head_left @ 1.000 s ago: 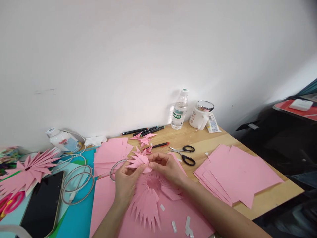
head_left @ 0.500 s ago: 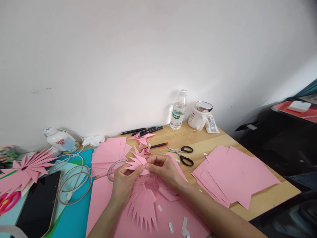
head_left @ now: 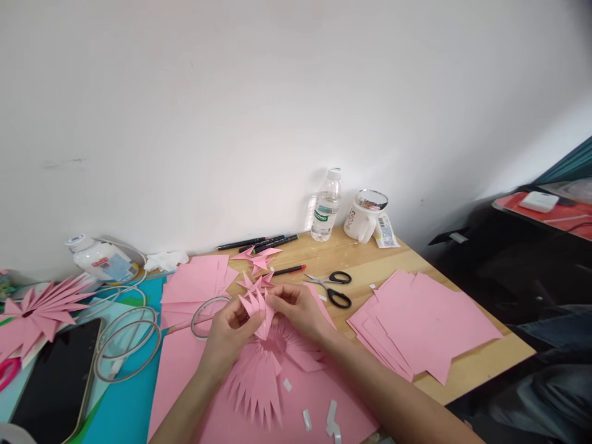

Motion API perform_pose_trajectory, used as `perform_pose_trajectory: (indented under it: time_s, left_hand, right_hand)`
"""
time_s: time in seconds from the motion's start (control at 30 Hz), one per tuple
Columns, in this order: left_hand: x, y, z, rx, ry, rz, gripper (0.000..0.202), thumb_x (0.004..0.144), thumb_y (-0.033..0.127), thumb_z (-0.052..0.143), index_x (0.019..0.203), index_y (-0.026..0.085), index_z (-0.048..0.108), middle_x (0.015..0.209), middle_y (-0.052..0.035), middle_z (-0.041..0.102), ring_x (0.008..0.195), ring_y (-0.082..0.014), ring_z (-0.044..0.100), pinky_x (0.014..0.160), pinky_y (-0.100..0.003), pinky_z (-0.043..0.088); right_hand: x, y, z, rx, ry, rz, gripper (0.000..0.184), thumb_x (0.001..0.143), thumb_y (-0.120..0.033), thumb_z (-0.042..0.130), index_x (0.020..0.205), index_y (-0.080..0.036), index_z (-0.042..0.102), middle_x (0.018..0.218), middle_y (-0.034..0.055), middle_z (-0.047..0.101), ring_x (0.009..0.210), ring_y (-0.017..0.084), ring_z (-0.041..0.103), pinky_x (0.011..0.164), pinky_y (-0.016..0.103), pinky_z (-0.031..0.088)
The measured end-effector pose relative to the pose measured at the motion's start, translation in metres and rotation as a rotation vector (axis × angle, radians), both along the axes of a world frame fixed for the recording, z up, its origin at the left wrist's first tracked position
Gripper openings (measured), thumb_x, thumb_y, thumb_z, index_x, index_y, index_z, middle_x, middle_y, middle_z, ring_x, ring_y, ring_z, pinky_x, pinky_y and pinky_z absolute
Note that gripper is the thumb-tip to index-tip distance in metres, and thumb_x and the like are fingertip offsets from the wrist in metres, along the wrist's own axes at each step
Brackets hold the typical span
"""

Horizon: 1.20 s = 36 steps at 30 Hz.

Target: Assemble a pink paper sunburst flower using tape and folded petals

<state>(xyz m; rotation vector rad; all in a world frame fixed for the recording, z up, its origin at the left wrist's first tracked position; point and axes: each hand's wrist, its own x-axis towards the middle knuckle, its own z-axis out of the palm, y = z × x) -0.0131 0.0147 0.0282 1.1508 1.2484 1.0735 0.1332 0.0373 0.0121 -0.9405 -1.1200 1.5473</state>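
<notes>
A small pink folded-paper piece with pointed tips (head_left: 257, 309) is pinched between my two hands. My left hand (head_left: 234, 330) grips its left side, thumb across the front. My right hand (head_left: 296, 309) holds its right edge between thumb and fingers. Just below, a large pleated paper fan ring (head_left: 259, 382) with spiky points lies on a pink sheet (head_left: 178, 364). Behind my hands sit more pointed paper pieces (head_left: 254, 280). A roll of tape (head_left: 197, 324) stands beside my left hand, partly hidden by it.
Black-handled scissors (head_left: 340, 288) and pens (head_left: 259, 242) lie beyond my hands. Cut pink paper (head_left: 430, 320) is stacked at right. A water bottle (head_left: 326, 206) and lidded mug (head_left: 365, 216) stand by the wall. At left are a phone (head_left: 58, 382), a coiled cable (head_left: 127, 345) and another paper fan (head_left: 41, 314).
The folded piece has turned so that its points face more upward, with both hands still on it. The whole view has shifted slightly, so the table things appear further left.
</notes>
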Motion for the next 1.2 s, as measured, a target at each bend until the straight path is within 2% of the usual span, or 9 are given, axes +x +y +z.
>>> perform_pose_trajectory:
  time_s: [0.13, 0.33, 0.5, 0.63, 0.87, 1.2]
  left_hand:
    - [0.0020, -0.0016, -0.0019, 0.006, -0.049, 0.015, 0.029, 0.069, 0.032, 0.070, 0.093, 0.015, 0.068, 0.089, -0.0067, 0.071, 0.081, -0.0207, 0.065, 0.069, -0.028, 0.052]
    - [0.0020, -0.0040, -0.0054, -0.040, -0.099, 0.011, 0.023, 0.069, 0.026, 0.070, 0.090, 0.016, 0.067, 0.074, -0.0019, 0.069, 0.063, -0.0160, 0.063, 0.051, -0.023, 0.050]
    - [0.0033, -0.0042, -0.0040, -0.038, -0.100, 0.031, 0.021, 0.068, 0.029, 0.071, 0.082, 0.015, 0.067, 0.064, -0.0005, 0.065, 0.051, -0.0143, 0.059, 0.040, -0.022, 0.047]
    - [0.0040, -0.0046, -0.0032, -0.039, -0.115, 0.040, 0.024, 0.066, 0.030, 0.073, 0.083, 0.014, 0.067, 0.068, -0.0033, 0.068, 0.057, -0.0174, 0.063, 0.041, -0.023, 0.048]
    - [0.0041, -0.0028, -0.0037, -0.064, -0.186, 0.072, 0.023, 0.064, 0.027, 0.074, 0.082, 0.014, 0.069, 0.073, -0.0039, 0.069, 0.064, -0.0177, 0.065, 0.048, -0.023, 0.052]
    - [0.0046, -0.0031, 0.0035, -0.057, -0.105, 0.073, 0.030, 0.064, 0.031, 0.075, 0.088, 0.015, 0.069, 0.083, -0.0057, 0.071, 0.067, -0.0204, 0.065, 0.044, -0.025, 0.052]
  right_hand:
    - [-0.0021, -0.0009, 0.0006, -0.014, 0.020, -0.050, 0.031, 0.068, -0.043, 0.068, 0.060, -0.016, 0.056, 0.057, -0.0034, 0.054, 0.048, 0.008, 0.050, 0.049, 0.022, 0.044]
    - [-0.0038, -0.0034, -0.0019, -0.013, 0.064, -0.080, 0.027, 0.071, -0.038, 0.066, 0.062, -0.016, 0.053, 0.058, -0.0036, 0.056, 0.047, 0.009, 0.055, 0.049, 0.021, 0.044]
    - [-0.0031, -0.0052, -0.0014, 0.028, 0.064, -0.069, 0.028, 0.075, -0.039, 0.064, 0.064, -0.017, 0.051, 0.054, -0.0044, 0.055, 0.046, 0.009, 0.055, 0.048, 0.021, 0.043]
    - [-0.0023, -0.0048, -0.0021, 0.057, 0.048, -0.030, 0.029, 0.077, -0.043, 0.063, 0.067, -0.017, 0.052, 0.052, -0.0040, 0.057, 0.045, 0.010, 0.056, 0.048, 0.023, 0.046]
    - [-0.0024, -0.0040, -0.0029, 0.049, 0.031, -0.060, 0.033, 0.076, -0.046, 0.064, 0.068, -0.016, 0.052, 0.053, -0.0033, 0.057, 0.046, 0.011, 0.060, 0.047, 0.022, 0.047]
    - [-0.0012, -0.0058, 0.0012, 0.080, 0.025, -0.065, 0.032, 0.076, -0.047, 0.064, 0.070, -0.017, 0.055, 0.055, -0.0031, 0.058, 0.047, 0.011, 0.060, 0.049, 0.022, 0.049]
